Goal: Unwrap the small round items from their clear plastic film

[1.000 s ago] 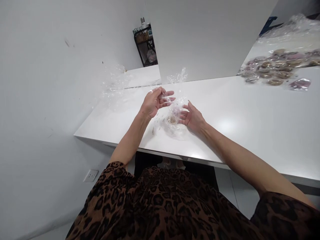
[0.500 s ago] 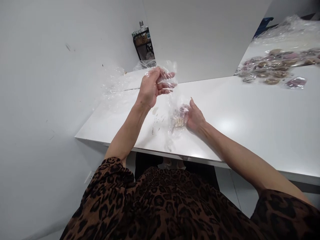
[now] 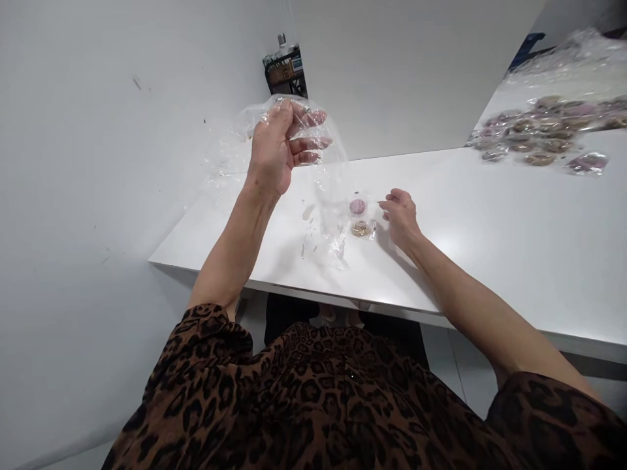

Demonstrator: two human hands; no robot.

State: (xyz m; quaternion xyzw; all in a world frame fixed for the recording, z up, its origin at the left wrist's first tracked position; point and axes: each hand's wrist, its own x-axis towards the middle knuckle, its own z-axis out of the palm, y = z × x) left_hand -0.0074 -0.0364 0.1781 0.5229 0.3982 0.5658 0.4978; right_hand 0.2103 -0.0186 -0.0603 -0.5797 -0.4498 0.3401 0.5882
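My left hand [image 3: 281, 143] is raised above the white table [image 3: 490, 248], gripping a clear plastic bag [image 3: 333, 176]. The thin film drapes over its fingers and hangs down to the tabletop. On the table, right beside the hanging film, lie two small round pieces in clear wrappers: a pink one [image 3: 358, 207] and, nearer me, a tan one [image 3: 361, 229]. Just to their right hovers my right hand [image 3: 401, 214], fingers bent and a little apart, with nothing visible in them. It does not touch the wrapped pieces.
A large heap of similar wrapped pieces [image 3: 543, 134] lies at the far right, with crumpled clear film behind it. More loose film [image 3: 223, 170] rests by the left wall. A dark shelf rack [image 3: 287, 72] stands beyond the table, beside a pale upright panel [image 3: 406, 78].
My right hand has come away from the wrapped pieces and moved right, leaving them flat on the table. My left hand has moved up and left, drawing the bag off them.
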